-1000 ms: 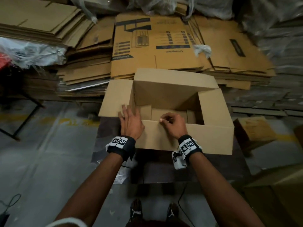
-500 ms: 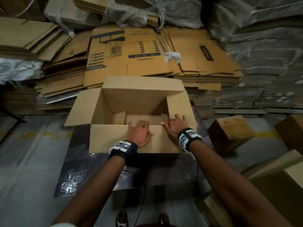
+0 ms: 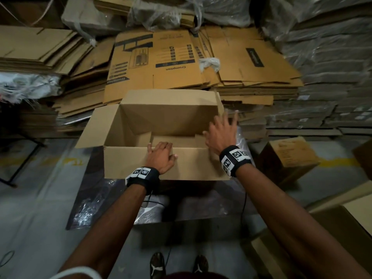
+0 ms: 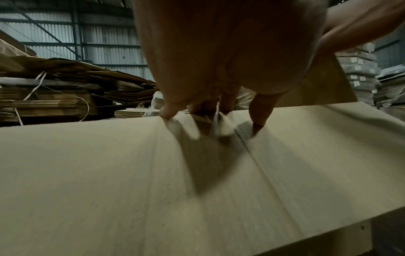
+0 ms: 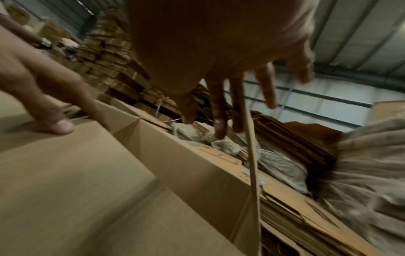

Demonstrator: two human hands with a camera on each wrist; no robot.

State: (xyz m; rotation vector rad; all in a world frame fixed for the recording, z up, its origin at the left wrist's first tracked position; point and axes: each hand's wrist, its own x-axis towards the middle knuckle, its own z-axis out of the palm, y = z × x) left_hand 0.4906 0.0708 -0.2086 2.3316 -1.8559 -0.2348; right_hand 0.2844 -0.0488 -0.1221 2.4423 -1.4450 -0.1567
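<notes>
Head view: right hand [image 3: 219, 133], released, moved to 3 o'clock flap [image 5: 251, 155] of box [image 3: 165, 115]; left hand [image 3: 161, 156] grasps 6 o'clock flap [image 3: 130, 162]. Side-fold next.

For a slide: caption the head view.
Left hand holds open box by near flap; right hand spread at its right side.
</notes>
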